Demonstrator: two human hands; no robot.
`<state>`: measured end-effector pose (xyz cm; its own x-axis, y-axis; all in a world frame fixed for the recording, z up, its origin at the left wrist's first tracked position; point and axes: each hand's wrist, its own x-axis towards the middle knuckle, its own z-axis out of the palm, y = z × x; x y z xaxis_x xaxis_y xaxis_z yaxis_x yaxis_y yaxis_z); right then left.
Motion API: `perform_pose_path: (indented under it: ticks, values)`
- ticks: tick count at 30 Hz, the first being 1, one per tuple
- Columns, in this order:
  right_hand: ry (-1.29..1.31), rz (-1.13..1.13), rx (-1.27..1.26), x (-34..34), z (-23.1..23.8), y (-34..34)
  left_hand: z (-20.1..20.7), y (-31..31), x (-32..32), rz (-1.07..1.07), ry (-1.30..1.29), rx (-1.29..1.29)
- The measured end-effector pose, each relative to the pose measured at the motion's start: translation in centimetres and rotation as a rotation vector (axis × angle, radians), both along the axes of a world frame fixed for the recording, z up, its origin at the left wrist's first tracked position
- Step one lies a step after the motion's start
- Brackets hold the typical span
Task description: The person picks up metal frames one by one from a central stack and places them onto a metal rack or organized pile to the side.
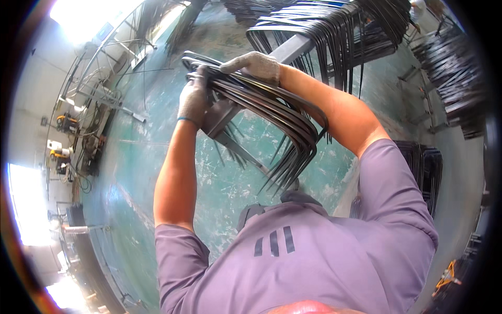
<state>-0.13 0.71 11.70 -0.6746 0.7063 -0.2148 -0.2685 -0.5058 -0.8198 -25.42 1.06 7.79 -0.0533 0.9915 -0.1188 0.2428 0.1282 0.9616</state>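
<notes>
A bundle of dark bent metal rods (266, 107) hangs over a grey metal beam (225, 116) in front of me, its bent ends drooping toward my body. My left hand (193, 99), in a light knitted glove, is closed around the left end of the bundle, thumb on top. From the far side, my gloved right hand (257, 67) grips the same bundle near its upper edge. Part of its fingers is hidden behind the rods. One rod loops out under my right forearm, apart from the tighter stack.
More bent rods (314, 26) hang thickly on the beam's far part. Stacked rods (455, 73) fill a rack at right, and dark frames (431, 172) stand beside my right arm. A metal rack (99, 63) and yellow-black machines (65, 124) line the left wall. The green floor (141, 172) is scuffed.
</notes>
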Motion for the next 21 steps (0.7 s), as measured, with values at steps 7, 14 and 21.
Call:
perform_pose_path:
  ticks: [7, 14, 21]
  values:
    - [-0.453, -0.064, 0.135, 13.4, -0.3, 8.7, 0.0, -6.5, 8.0, -0.272, 1.062, 0.636]
    - [-0.948, -1.07, 1.251, 16.7, 6.9, -1.2, 1.1, -5.8, 8.9, -0.288, 1.143, 0.284]
    - [-0.529, -1.301, 1.847, 10.1, 5.4, -26.5, -1.1, -4.1, 6.5, -0.336, 0.99, 0.436]
